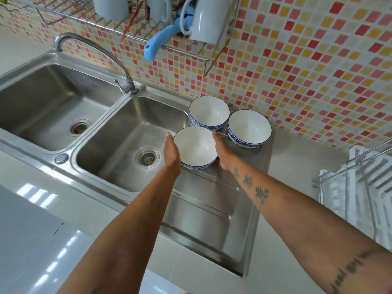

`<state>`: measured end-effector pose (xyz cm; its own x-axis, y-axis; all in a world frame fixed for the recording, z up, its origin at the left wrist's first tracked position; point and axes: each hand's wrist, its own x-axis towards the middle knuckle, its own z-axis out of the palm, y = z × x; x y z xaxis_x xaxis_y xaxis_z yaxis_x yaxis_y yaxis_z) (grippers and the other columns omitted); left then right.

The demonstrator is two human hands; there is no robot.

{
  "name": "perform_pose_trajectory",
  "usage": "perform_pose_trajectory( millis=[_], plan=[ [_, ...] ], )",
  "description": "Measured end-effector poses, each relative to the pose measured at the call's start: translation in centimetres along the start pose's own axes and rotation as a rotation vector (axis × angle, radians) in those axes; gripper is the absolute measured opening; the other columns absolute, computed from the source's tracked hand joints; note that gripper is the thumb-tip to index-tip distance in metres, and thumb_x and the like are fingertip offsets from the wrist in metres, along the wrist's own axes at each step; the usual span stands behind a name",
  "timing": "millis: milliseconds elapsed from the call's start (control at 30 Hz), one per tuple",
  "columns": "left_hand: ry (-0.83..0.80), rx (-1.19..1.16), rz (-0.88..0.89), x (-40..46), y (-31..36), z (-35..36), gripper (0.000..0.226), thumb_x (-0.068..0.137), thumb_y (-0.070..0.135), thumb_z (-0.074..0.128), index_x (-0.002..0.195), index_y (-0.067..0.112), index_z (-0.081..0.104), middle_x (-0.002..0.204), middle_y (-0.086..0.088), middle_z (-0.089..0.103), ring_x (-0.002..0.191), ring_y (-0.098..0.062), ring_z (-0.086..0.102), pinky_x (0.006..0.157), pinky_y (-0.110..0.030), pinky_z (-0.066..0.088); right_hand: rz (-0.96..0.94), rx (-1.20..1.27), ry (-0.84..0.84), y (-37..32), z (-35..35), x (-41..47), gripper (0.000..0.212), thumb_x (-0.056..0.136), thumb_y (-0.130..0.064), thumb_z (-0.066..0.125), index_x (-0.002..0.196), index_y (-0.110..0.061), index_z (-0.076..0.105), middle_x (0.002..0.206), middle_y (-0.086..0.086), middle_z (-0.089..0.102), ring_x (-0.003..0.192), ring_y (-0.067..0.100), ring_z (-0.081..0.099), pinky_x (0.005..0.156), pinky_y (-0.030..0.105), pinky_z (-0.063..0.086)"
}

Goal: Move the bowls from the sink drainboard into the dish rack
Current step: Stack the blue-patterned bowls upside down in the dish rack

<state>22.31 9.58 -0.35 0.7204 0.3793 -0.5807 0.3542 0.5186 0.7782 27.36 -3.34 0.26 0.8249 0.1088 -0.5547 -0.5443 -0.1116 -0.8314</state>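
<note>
We have both hands cupped round the nearest bowl (196,146): left hand (171,151) flat against its left wall, right hand (221,152) against its right wall, fingers straight and spread, not curled under, so we read this as open palms pressing the sides rather than a closed grasp; whether the bowl is lifted yet we cannot tell, it looks seated on the drainboard (210,209). It sits at the drainboard's far end, right beside the right sink basin (127,141). Two more bowls wait behind it: one (209,112) at the far-left corner of the drainboard against the tiled wall, another (249,128) at the far-right corner, the three nearly touching. All white inside, blue pattern outside, all upright and empty. The dish rack (356,187) stands at the right edge of the counter, well apart, no bowl visible in it. Our judgement: task just starting, nothing moved, three bowls left to go
</note>
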Motion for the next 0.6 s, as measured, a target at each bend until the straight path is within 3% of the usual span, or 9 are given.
perform_pose_trajectory(
  millis=[67, 133, 200, 267, 367, 533, 600],
  plan=[
    [-0.004, -0.026, -0.010, -0.8, 0.4, 0.0, 0.069, 0.095, 0.067, 0.025, 0.124, 0.016, 0.061, 0.121, -0.007, 0.069, 0.110, -0.027, 0.066, 0.081, -0.032, 0.055, 0.024, 0.044, -0.007, 0.0, 0.1, -0.6, 0.056, 0.099, -0.052, 0.033, 0.140, -0.017, 0.047, 0.128, 0.000, 0.054, 0.113, 0.019, 0.052, 0.087, 0.029, 0.039],
    [0.007, -0.060, 0.014, -1.3, 0.3, -0.1, 0.066, 0.095, 0.068, 0.023, 0.117, 0.018, 0.061, 0.121, -0.009, 0.069, 0.111, -0.029, 0.066, 0.096, -0.042, 0.054, 0.040, 0.087, -0.010, 0.4, 0.2, -0.8, 0.061, 0.095, -0.059, 0.036, 0.140, -0.018, 0.046, 0.135, 0.001, 0.055, 0.119, 0.021, 0.054, 0.086, 0.031, 0.041],
    [0.030, -0.069, 0.026, -1.9, 0.1, -0.1, 0.069, 0.095, 0.067, 0.021, 0.115, 0.017, 0.063, 0.118, -0.011, 0.070, 0.109, -0.031, 0.066, 0.101, -0.048, 0.051, 0.046, 0.141, 0.002, 0.6, 0.2, -1.3, 0.063, 0.093, -0.061, 0.037, 0.139, -0.019, 0.048, 0.138, 0.005, 0.056, 0.120, 0.024, 0.056, 0.084, 0.031, 0.045],
    [0.053, -0.098, 0.025, -2.8, 0.3, 0.2, 0.066, 0.098, 0.064, 0.019, 0.102, 0.016, 0.065, 0.103, -0.010, 0.071, 0.102, -0.031, 0.066, 0.095, -0.046, 0.053, 0.037, 0.206, 0.017, 0.4, 0.0, -2.3, 0.058, 0.095, -0.059, 0.036, 0.134, -0.019, 0.053, 0.135, 0.007, 0.059, 0.114, 0.024, 0.058, 0.078, 0.031, 0.050],
    [0.082, -0.172, -0.021, -4.2, 1.2, 1.2, 0.057, 0.100, 0.058, 0.020, 0.082, 0.022, 0.060, 0.085, -0.002, 0.066, 0.094, -0.029, 0.063, 0.078, -0.036, 0.053, 0.030, 0.374, 0.069, -1.6, -0.6, -4.6, 0.049, 0.095, -0.058, 0.037, 0.117, -0.020, 0.060, 0.125, 0.006, 0.064, 0.110, 0.027, 0.061, 0.087, 0.036, 0.051],
    [-0.037, -0.264, 0.018, -7.2, 3.8, 3.8, 0.055, 0.103, 0.053, 0.016, 0.087, 0.026, 0.061, 0.093, 0.001, 0.066, 0.089, -0.022, 0.062, 0.093, -0.039, 0.049, -0.085, 0.412, 0.220, -7.7, -3.3, -11.2, 0.026, 0.097, -0.042, 0.044, 0.098, -0.020, 0.059, 0.105, 0.005, 0.062, 0.099, 0.027, 0.057, 0.081, 0.035, 0.048],
    [-0.135, -0.263, 0.086, -9.8, 5.4, 5.2, 0.049, 0.103, 0.051, 0.020, 0.094, 0.027, 0.063, 0.100, 0.002, 0.068, 0.092, -0.019, 0.063, 0.097, -0.039, 0.048, -0.211, 0.360, 0.254, -9.9, -4.6, -14.5, 0.028, 0.096, -0.039, 0.043, 0.101, -0.019, 0.063, 0.108, 0.005, 0.064, 0.105, 0.027, 0.058, 0.092, 0.039, 0.050]
  ],
)
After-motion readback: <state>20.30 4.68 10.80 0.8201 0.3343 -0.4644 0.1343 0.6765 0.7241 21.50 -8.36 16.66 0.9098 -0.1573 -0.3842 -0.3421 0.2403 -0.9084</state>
